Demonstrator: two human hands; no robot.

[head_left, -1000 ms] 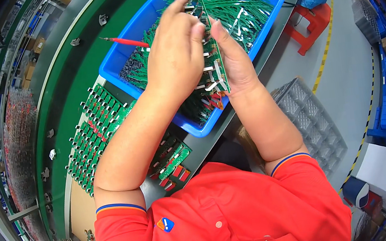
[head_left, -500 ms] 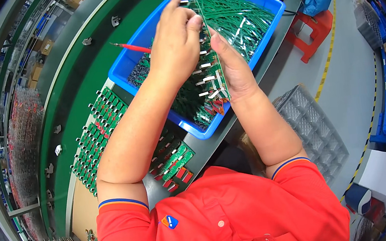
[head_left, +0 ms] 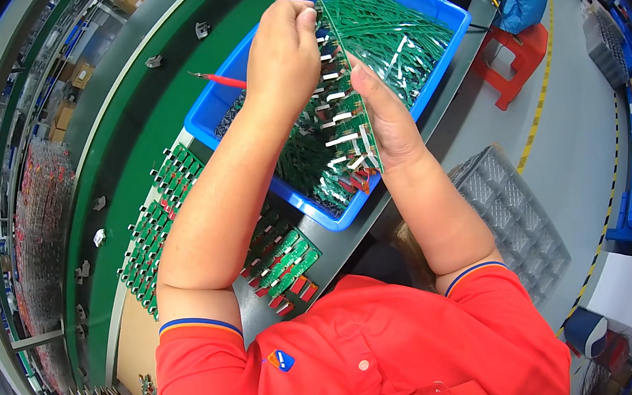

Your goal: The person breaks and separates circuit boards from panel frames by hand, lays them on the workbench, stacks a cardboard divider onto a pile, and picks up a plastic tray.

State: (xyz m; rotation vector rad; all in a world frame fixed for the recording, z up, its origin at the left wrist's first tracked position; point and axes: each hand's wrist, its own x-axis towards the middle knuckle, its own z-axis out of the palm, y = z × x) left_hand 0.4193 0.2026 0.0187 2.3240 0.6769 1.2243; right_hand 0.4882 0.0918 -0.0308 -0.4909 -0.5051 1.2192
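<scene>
A long green circuit board strip (head_left: 345, 103) with white and red parts stands on edge above a blue bin (head_left: 203, 116). My right hand (head_left: 383, 114) lies flat along its right side and supports it. My left hand (head_left: 284, 53) pinches the strip's upper end with closed fingers. The bin is full of several similar green boards (head_left: 391, 34). A red-handled tool (head_left: 221, 80) rests across the bin's left rim.
Rows of small green boards (head_left: 167, 208) lie on the bench left of the bin, more (head_left: 284, 260) below my left arm. A green conveyor (head_left: 119, 135) curves along the left. A grey tray (head_left: 511, 213) and red stool (head_left: 516, 62) stand on the right.
Both hands with the board strip have shifted slightly up and right over the bin; my left fingers have closed on the strip's top end.
</scene>
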